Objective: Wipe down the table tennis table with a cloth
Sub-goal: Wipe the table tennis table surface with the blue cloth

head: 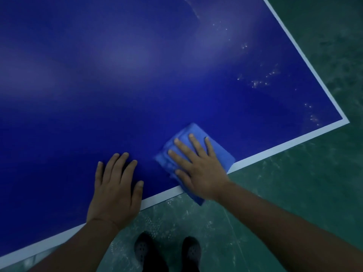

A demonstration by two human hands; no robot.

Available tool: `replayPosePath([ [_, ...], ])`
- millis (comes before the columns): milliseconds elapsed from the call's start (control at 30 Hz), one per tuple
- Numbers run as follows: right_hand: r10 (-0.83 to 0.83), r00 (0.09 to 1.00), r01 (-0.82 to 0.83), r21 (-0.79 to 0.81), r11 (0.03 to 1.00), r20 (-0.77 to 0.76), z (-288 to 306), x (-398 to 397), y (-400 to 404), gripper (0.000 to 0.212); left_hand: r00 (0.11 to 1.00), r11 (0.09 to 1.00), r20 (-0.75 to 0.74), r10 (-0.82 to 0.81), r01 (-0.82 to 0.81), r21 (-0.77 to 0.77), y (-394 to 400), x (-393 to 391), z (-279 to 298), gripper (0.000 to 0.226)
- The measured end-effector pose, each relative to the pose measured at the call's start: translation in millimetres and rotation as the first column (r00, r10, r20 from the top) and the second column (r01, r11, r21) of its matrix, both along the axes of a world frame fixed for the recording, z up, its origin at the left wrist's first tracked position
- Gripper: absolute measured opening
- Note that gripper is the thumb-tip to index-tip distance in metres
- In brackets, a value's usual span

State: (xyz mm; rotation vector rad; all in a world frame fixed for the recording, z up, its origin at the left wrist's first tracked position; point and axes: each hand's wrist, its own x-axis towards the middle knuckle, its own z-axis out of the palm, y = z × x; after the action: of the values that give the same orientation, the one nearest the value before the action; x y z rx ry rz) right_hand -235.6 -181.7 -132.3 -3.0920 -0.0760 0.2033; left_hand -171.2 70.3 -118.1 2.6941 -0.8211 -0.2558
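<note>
A blue table tennis table (137, 75) with a white border line fills most of the view. A folded blue cloth (189, 132) lies near the table's near edge and hangs slightly over it. My right hand (198, 167) presses flat on the cloth with fingers spread and straight. My left hand (115, 189) rests flat on the bare table surface beside the cloth, fingers straight, holding nothing. Pale specks and droplets (259, 81) dot the table toward its right corner.
The table's right corner (346, 121) lies to the far right. Green flooring (294, 193) surrounds the table. My two dark shoes (167, 252) stand on the floor just below the near edge.
</note>
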Motion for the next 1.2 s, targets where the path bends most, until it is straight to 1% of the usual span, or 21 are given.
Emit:
replayPosePath([
  [33, 0.090, 0.995, -0.090, -0.001, 0.996, -0.031, 3, -6, -12, 0.056, 1.000, 1.000, -0.002, 0.000, 0.000, -0.015, 0, 0, 0, 0.062],
  [67, 0.077, 0.996, -0.078, -0.023, 0.997, -0.048, 6, -9, -31, 0.058, 1.000, 0.999, -0.008, 0.003, -0.003, -0.037, 1, 0, 2, 0.062],
  [133, -0.150, 0.987, 0.146, -0.081, 0.986, -0.050, 12, -2, -75, 0.062, 0.999, 0.991, -0.035, 0.026, -0.030, -0.129, 3, -1, 5, 0.061],
  [233, -0.575, 0.814, 0.575, -0.029, 0.818, -0.084, 15, 41, -104, 0.062, 0.988, 0.967, -0.027, 0.149, -0.152, -0.203, 21, -2, 12, 0.056],
  [300, -0.685, 0.723, 0.689, 0.025, 0.724, -0.091, 13, 78, -72, 0.060, 0.956, 0.946, -0.006, 0.292, -0.290, -0.145, 48, -6, 14, 0.055],
  [367, -0.561, 0.826, 0.562, 0.011, 0.827, -0.061, 6, 99, -12, 0.059, 0.927, 0.924, 0.020, 0.374, -0.371, -0.096, 73, -11, 14, 0.057],
  [433, -0.211, 0.977, 0.212, 0.019, 0.977, -0.025, 4, 84, 53, 0.059, 0.928, 0.928, 0.036, 0.372, -0.370, -0.047, 85, -16, 11, 0.060],
  [500, 0.122, 0.992, -0.121, 0.047, 0.992, -0.022, 2, 41, 76, 0.057, 0.939, 0.939, 0.038, 0.342, -0.342, -0.023, 86, -17, 8, 0.061],
  [567, 0.224, 0.974, -0.221, 0.059, 0.973, -0.043, 6, 7, 43, 0.057, 0.948, 0.949, 0.044, 0.316, -0.316, -0.014, 84, -16, 6, 0.060],
  [633, 0.087, 0.996, -0.088, -0.027, 0.996, -0.021, 6, -7, -12, 0.059, 0.955, 0.957, 0.053, 0.290, -0.291, 0.004, 86, -17, 4, 0.060],
  [667, -0.097, 0.995, 0.095, -0.053, 0.994, -0.030, 9, -4, -39, 0.059, 0.959, 0.960, 0.058, 0.279, -0.279, 0.006, 88, -17, 4, 0.060],
  [733, -0.552, 0.832, 0.552, -0.018, 0.834, -0.057, 13, 11, -71, 0.059, 0.962, 0.964, 0.064, 0.265, -0.266, 0.009, 89, -17, 3, 0.058],
  [800, -0.783, 0.618, 0.786, 0.050, 0.616, -0.061, 16, 34, -55, 0.059, 0.965, 0.966, 0.068, 0.255, -0.257, 0.015, 90, -17, 3, 0.058],
  [833, -0.773, 0.633, 0.774, 0.044, 0.632, -0.044, 14, 42, -34, 0.058, 0.966, 0.968, 0.075, 0.248, -0.250, 0.018, 90, -17, 2, 0.058],
  [867, -0.679, 0.735, 0.678, 0.037, 0.734, -0.001, 10, 45, -8, 0.058, 0.967, 0.969, 0.083, 0.241, -0.244, 0.024, 90, -17, 2, 0.057],
  [933, -0.259, 0.966, 0.259, 0.039, 0.965, 0.011, 5, 36, 42, 0.056, 0.968, 0.970, 0.090, 0.236, -0.241, 0.043, 91, -17, 1, 0.058],
  [1000, 0.088, 0.996, -0.087, 0.048, 0.995, -0.034, 5, 14, 47, 0.057, 0.967, 0.968, 0.085, 0.239, -0.244, 0.065, 91, -18, 1, 0.059],
  [1033, 0.100, 0.994, -0.097, 0.057, 0.994, -0.048, 8, 10, 28, 0.058, 0.968, 0.967, 0.079, 0.237, -0.243, 0.071, 91, -18, 1, 0.060],
  [1067, 0.021, 0.999, -0.020, 0.025, 0.999, -0.043, 8, 9, 2, 0.060, 0.969, 0.967, 0.073, 0.237, -0.242, 0.076, 90, -17, 1, 0.061],
  [1133, -0.311, 0.950, 0.309, -0.062, 0.949, -0.027, 10, 10, -56, 0.062, 0.970, 0.967, 0.064, 0.233, -0.238, 0.085, 90, -17, 0, 0.063],
  [1200, -0.700, 0.711, 0.700, -0.022, 0.714, -0.065, 15, 9, -95, 0.059, 0.969, 0.965, 0.056, 0.241, -0.245, 0.089, 90, -16, -2, 0.065],
])
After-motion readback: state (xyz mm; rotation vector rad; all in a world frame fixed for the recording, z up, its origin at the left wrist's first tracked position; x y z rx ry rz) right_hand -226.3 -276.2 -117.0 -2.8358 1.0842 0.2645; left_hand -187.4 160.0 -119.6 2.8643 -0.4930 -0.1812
